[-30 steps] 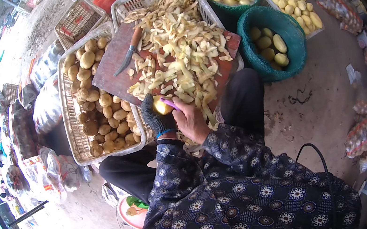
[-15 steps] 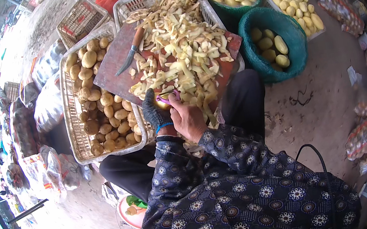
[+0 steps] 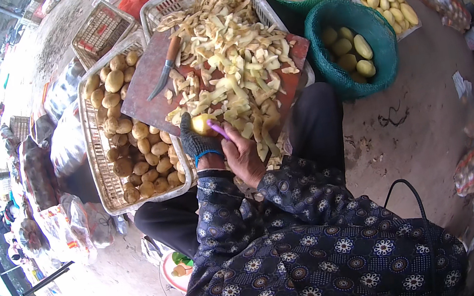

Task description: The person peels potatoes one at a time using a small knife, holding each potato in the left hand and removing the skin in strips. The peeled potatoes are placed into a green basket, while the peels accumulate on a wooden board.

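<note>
Peeling appears to be in hand. The left grip [image 3: 199,144], in a dark grey knitted glove, is closed around a pale yellow, rounded potato [image 3: 201,124] at the near-left edge of the flat reddish board [image 3: 140,84]. The bare right grip [image 3: 243,158] pinches a slim purple-handled peeler [image 3: 217,129] at the potato's right side. The next stroke probably calls for a steady hold.

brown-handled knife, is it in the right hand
No, the knife lies on the board beside the peelings, while the right hand holds a purple tool.
</note>
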Available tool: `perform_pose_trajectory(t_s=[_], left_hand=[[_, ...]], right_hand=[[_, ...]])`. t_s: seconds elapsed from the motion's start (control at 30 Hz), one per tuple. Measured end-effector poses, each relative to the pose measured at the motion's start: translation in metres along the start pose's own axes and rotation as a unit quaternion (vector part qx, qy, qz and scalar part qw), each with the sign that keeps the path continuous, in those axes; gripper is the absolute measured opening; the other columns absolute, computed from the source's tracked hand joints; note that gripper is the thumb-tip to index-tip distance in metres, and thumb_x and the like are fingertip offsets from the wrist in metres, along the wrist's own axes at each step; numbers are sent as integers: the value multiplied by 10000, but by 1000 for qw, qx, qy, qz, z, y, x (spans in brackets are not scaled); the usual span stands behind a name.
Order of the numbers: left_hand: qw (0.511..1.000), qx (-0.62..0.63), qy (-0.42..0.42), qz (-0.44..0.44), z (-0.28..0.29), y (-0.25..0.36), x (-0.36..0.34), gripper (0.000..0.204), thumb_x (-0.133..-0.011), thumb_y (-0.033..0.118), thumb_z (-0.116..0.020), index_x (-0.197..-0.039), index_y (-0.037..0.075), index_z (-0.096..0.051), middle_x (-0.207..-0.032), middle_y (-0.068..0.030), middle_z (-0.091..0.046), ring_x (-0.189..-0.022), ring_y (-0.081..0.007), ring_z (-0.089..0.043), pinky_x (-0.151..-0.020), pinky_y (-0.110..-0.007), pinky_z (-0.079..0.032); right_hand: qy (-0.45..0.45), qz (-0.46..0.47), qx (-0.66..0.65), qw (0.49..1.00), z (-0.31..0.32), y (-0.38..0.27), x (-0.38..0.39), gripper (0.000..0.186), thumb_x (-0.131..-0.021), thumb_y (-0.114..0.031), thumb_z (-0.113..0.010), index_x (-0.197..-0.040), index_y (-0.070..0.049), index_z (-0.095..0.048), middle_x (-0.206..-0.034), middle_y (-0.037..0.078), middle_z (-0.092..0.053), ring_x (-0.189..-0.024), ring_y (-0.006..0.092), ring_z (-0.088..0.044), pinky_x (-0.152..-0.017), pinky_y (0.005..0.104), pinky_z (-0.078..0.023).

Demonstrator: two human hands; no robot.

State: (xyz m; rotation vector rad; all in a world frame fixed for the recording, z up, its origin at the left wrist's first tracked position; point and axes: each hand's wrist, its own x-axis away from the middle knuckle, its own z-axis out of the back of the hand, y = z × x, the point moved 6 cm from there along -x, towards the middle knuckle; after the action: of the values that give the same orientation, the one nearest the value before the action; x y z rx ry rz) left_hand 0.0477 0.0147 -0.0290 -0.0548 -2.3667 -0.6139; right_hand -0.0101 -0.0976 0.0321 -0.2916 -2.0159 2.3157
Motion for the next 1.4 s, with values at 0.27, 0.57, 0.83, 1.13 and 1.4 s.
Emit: perform_pose_trajectory(t_s=[0.27, 0.57, 0.83, 1.13, 1.4], left_hand=[[995, -22, 37, -89, 16, 13, -16, 241, -819, 261, -611, -929, 52, -567, -789, -93, -616, -676, -266, -624, -593, -404, -538], [844, -433, -90, -303, -17, 22, 45, 364, -777, 154, -659, -1101, 25, -555, -997, -112, -619, -911, -249, -607, -795, -376, -503], [831, -442, -115, -316, -15, 25, 67, 414, -842, 106, -595, -1215, -8, -453, -1094, -101, -563, -1012, -195, -552, -875, -328, -466], [868, -398, -65, -289, 10, 24, 57, 870, -574, 29, -817, -1303, 3, -344, -1176, -136, -495, -1028, -214, -539, -861, -330, -487], [970, -94, -31, -222, 41, 21, 31, 316, -917, 216, -473, -1175, 33, -485, -1086, -112, -568, -887, -226, -610, -763, -351, -536]], right_hand=[[-137, 66, 3, 988, 24, -6, 2, 358, -841, -136, -522, -1162, 21, -548, -979, 258, -611, -930, 333, -620, -781, 341, -484], [7, -7, 60, 998, 15, 5, -45, 362, -895, -261, -535, -1154, -9, -538, -813, 235, -603, -739, 334, -617, -639, 357, -469], [-12, -66, -56, 996, 1, 17, -37, 317, -913, -245, -535, -1118, -6, -568, -728, 24, -581, -651, 139, -517, -594, 289, -447], [-69, 65, 34, 995, 7, -36, -31, 366, -875, -186, -561, -1181, 13, -536, -910, 226, -626, -794, 259, -642, -689, 335, -480], [-208, 104, 160, 959, 19, -44, 21, 355, -850, -120, -550, -1189, -17, -548, -774, 227, -597, -710, 349, -617, -632, 391, -472]])
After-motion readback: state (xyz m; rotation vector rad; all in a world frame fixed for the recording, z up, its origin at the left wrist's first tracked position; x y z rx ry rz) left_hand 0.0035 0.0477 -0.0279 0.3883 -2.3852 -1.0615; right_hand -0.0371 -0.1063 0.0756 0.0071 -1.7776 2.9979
